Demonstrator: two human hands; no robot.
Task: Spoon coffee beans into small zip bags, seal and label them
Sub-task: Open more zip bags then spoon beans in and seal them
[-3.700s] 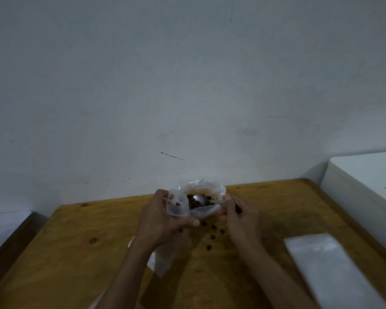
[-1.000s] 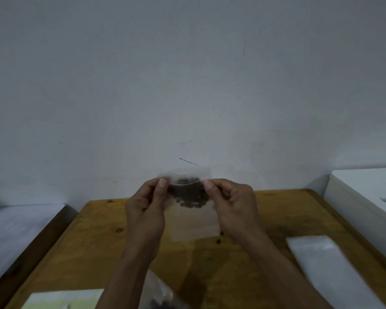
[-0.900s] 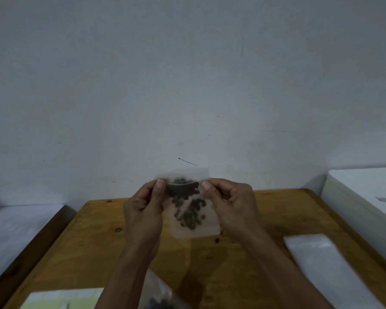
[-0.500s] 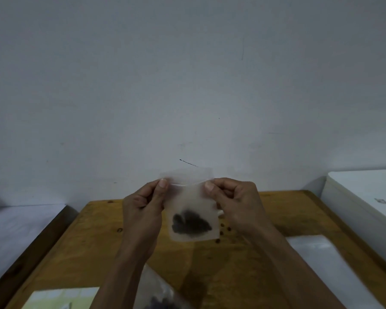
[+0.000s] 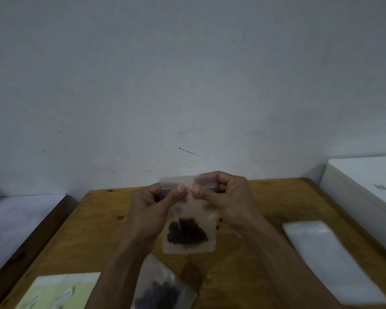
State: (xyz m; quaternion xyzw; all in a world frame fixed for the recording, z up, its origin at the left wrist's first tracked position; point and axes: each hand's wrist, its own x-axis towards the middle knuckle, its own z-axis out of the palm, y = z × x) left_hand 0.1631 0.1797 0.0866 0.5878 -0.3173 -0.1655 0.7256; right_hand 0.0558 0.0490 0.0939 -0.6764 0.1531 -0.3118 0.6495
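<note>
The wooden table [image 5: 265, 197] fills the lower half of the view, with a white wall behind it. At 4 o'clock on it lies a stack of empty zip bags [image 5: 330, 259], well apart from the hands. At 7 o'clock sits a pale label sheet [image 5: 60, 291], and at 6 o'clock, partly under the left forearm, a bigger plastic bag of coffee beans [image 5: 163, 288] that looks like the supply.

At the centre, held upright above the table, is the small zip bag [image 5: 189, 219]. Half a second ago the 2 hands pinched its top corners, set apart; now both thumbs have slid inward and nearly meet at the middle of the zip strip. The left hand [image 5: 152, 204] pinches the strip from 9 o'clock, the right hand [image 5: 225, 195] from 3 o'clock, fingers curled behind the plastic. The beans [image 5: 186, 233], which were spread up the bag 1 second ago, have settled in a dark heap at the bottom.

That reads as filling done and sealing under way: with the beans clear of the strip, the zip can close cleanly. Whether it is shut along its full width cannot be told. A few loose beans [image 5: 219, 223] lie on the table at 3 o'clock of the bag. Labelling is not yet done.
</note>
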